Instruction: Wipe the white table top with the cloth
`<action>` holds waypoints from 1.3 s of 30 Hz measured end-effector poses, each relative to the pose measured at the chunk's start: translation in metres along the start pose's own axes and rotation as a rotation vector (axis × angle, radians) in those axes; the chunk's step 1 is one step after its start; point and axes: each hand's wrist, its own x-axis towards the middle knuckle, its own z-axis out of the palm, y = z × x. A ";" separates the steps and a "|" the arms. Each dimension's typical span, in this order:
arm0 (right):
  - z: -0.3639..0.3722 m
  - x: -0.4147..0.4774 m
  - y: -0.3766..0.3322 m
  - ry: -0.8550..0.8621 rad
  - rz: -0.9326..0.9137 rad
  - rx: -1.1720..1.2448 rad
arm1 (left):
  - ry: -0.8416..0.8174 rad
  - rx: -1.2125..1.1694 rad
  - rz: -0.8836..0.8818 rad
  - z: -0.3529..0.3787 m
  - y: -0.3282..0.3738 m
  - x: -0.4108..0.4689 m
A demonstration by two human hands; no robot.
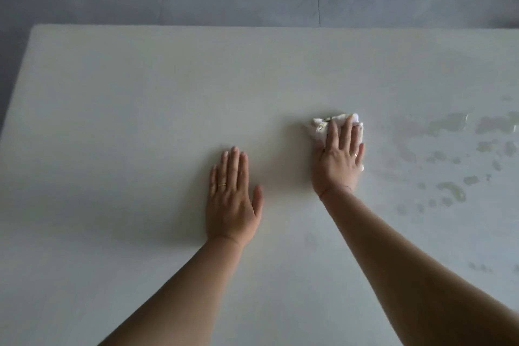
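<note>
Table (140,93) mid-wipe: left and centre look dry, while wet patches (455,126) lie along the right side, so that part is judged not yet done. Left hand (233,199) lies flat, fingers straight, holding nothing; right hand (338,160) presses straight fingers on the bunched cloth (320,129), right of centre

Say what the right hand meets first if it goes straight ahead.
Nothing the picture shows: the right hand, pressing the cloth, faces bare table up to its far edge; the wet patches lie off to the right.
</note>
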 end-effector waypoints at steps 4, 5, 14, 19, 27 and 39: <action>0.019 -0.072 -0.045 -0.144 -0.372 0.036 | 0.039 -0.038 -0.007 -0.003 0.001 0.001; 0.017 -0.080 -0.042 -0.192 -0.481 0.031 | 0.053 -0.047 -0.009 -0.004 0.001 0.001; -0.011 -0.048 0.040 0.016 -0.001 0.018 | 0.078 -0.098 -0.014 -0.006 0.004 -0.002; 0.013 -0.120 -0.004 -0.111 -0.408 -0.024 | 0.067 -0.046 0.043 -0.011 0.004 -0.005; -0.023 -0.075 0.083 -0.043 -0.184 0.006 | 0.000 0.004 0.059 -0.010 -0.002 -0.065; 0.005 -0.179 0.041 -0.209 -0.674 -0.012 | -0.034 0.001 -0.028 -0.005 -0.003 -0.091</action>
